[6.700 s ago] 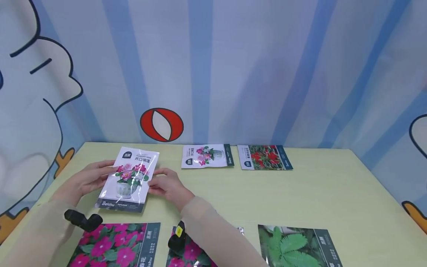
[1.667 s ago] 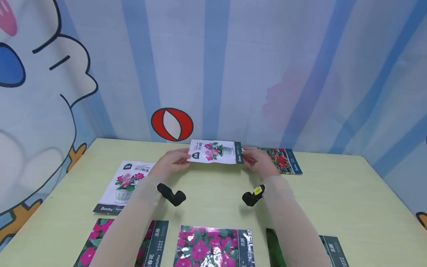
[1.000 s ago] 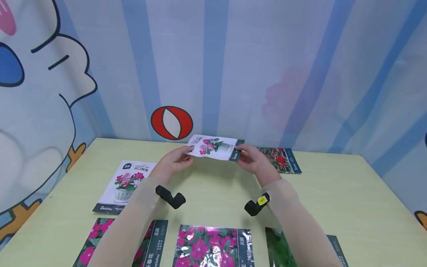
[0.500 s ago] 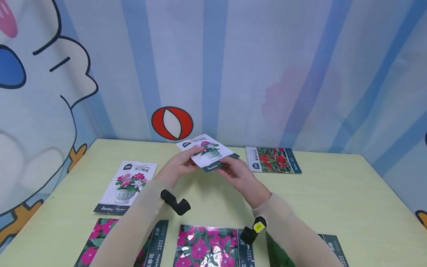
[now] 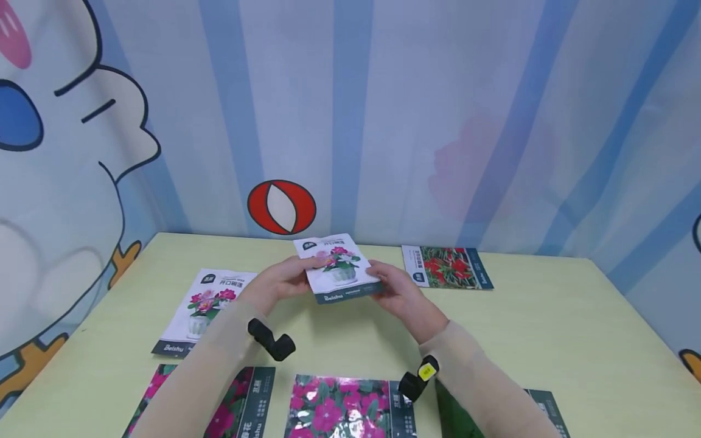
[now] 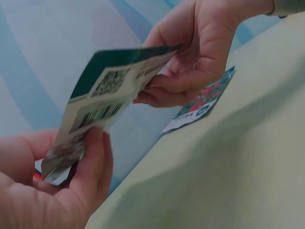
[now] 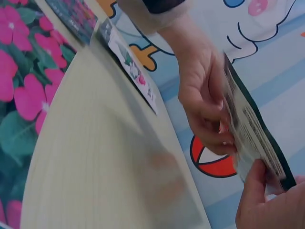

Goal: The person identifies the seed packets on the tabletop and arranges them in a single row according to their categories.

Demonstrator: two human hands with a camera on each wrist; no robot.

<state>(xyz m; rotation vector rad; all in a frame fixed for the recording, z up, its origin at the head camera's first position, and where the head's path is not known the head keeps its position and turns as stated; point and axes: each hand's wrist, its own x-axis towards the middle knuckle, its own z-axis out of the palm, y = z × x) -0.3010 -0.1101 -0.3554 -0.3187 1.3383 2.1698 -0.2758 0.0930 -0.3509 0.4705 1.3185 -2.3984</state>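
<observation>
Pinching the nine-o'clock edge of a white rectangular packet with pink potted flowers (image 5: 342, 277), the left hand (image 5: 279, 281) held it above the pale-yellow table (image 5: 547, 316); the right hand (image 5: 405, 298) gripped near four o'clock. Light, even pressure seemed best against creasing. A beige sleeve (image 5: 482, 383) hid most of a green-printed packet (image 5: 449, 417) at five o'clock.
</observation>
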